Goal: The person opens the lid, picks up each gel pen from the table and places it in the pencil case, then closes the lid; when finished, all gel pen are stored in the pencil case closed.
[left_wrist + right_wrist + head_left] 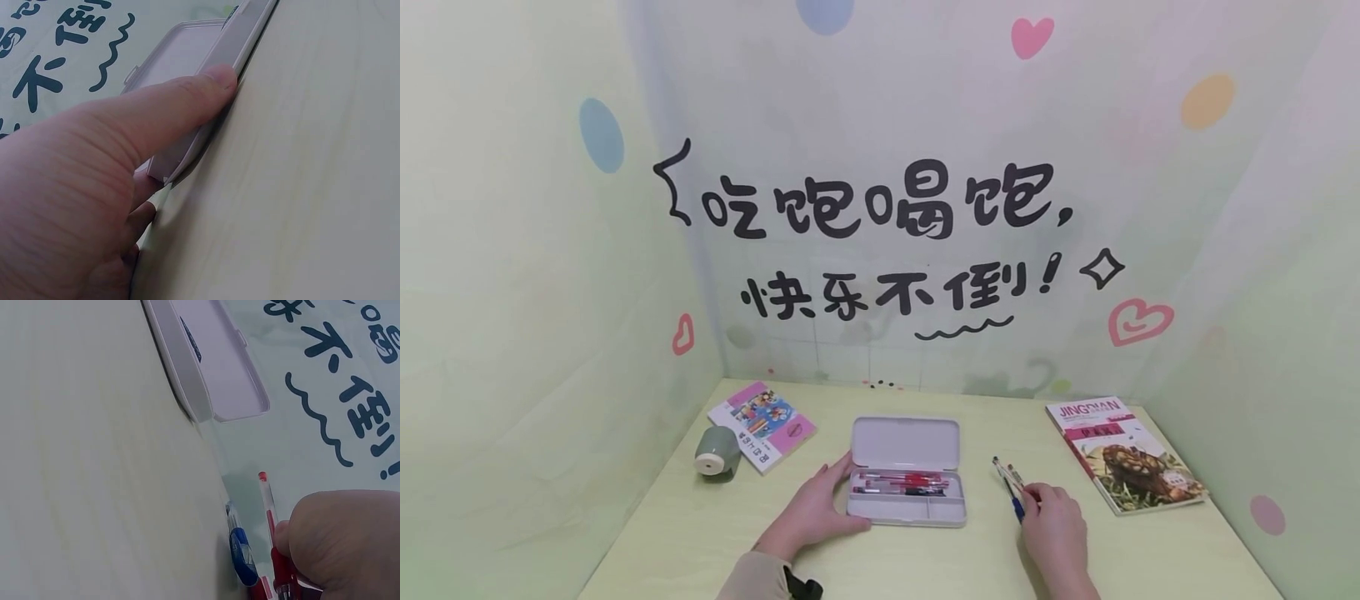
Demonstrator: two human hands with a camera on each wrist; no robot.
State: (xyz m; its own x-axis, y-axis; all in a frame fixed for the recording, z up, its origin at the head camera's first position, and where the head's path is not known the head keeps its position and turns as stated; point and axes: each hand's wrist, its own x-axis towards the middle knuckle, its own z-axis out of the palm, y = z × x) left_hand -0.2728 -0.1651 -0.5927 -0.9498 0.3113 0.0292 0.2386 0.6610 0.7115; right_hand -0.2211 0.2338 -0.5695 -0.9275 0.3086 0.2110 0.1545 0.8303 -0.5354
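A pale pencil case [887,510] lies on the table with its lid [906,442] raised at the back. Several red and dark pens [917,481] lie in its rear compartment. My left hand [812,512] grips the case's left end; in the left wrist view the thumb [215,81] presses its front wall. To the right of the case, my right hand [1056,529] pinches a red pen [269,500] with a clear barrel. Close beside that pen is a blue pen [242,553], its tip pointing away from me.
At the back left, a grey-green pencil sharpener [718,450] stands by a pink and white booklet [763,425]. A magazine [1127,458] with a food picture lies at the right. Printed wall sheets enclose the table [925,567] at the back and sides.
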